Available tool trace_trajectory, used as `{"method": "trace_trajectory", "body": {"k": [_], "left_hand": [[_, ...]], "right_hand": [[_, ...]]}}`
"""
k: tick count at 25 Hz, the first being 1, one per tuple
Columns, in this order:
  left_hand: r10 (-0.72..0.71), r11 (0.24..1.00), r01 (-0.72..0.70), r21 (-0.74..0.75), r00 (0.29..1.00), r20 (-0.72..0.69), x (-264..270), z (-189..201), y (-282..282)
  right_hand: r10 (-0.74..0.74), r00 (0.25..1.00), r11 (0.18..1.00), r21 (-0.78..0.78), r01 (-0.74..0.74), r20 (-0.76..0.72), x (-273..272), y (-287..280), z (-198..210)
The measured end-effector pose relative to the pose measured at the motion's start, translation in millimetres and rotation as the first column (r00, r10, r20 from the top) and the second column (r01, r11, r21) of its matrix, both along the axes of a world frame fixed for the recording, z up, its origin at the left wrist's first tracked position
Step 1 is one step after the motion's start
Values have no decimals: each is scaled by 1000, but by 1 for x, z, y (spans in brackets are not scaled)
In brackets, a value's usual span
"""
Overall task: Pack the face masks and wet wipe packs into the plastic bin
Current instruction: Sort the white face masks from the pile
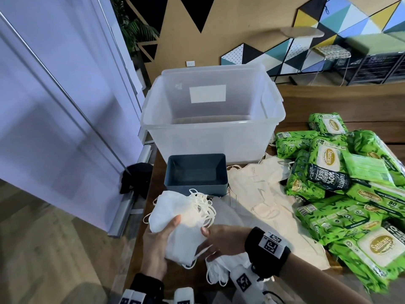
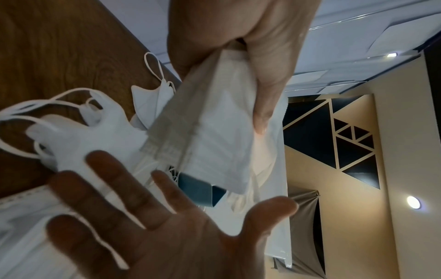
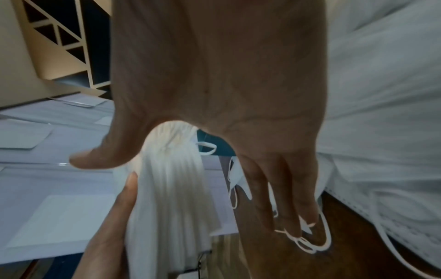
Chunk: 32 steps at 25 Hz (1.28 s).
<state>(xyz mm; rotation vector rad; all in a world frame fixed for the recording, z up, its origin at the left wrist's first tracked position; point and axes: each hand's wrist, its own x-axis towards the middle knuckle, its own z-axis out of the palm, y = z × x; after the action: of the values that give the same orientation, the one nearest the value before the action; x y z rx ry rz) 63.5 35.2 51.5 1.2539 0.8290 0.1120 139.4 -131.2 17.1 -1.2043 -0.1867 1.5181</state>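
My left hand (image 1: 166, 233) grips a thick stack of white face masks (image 1: 182, 218) just above the table's near left edge; the thumb lies on top, clearly so in the left wrist view (image 2: 250, 56). My right hand (image 1: 219, 240) is open, its straight fingers against the stack's right side (image 3: 226, 94). More loose white masks (image 1: 221, 268) lie under my right wrist. A heap of green wet wipe packs (image 1: 328, 163) covers the right of the table. The clear plastic bin (image 1: 208, 125) stands behind with nothing visible inside.
A small blue-grey box (image 1: 197, 185) stands between the bin and my hands. Cream cloth bags (image 1: 263, 194) lie flat between the box and the wipes. The wooden table (image 1: 350, 93) ends at the left, close to a white wall panel (image 1: 54, 117).
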Motion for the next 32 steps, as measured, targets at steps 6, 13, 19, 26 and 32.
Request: {"method": "trace_trajectory", "body": {"k": [6, 13, 19, 26, 32], "left_hand": [[71, 997, -72, -40, 997, -21, 7, -3, -8], [88, 987, -91, -134, 996, -28, 5, -5, -16], [176, 977, -170, -130, 984, 40, 8, -4, -15], [221, 961, -196, -195, 968, 118, 14, 2, -20], [78, 977, -55, -205, 991, 107, 6, -18, -11]], "right_hand": [[-435, 900, 885, 195, 423, 20, 0, 23, 2], [-792, 608, 610, 84, 788, 54, 9, 40, 25], [-830, 550, 551, -8, 834, 92, 17, 46, 31], [-886, 461, 463, -35, 886, -54, 39, 44, 42], [-842, 508, 534, -144, 833, -180, 38, 55, 31]]}}
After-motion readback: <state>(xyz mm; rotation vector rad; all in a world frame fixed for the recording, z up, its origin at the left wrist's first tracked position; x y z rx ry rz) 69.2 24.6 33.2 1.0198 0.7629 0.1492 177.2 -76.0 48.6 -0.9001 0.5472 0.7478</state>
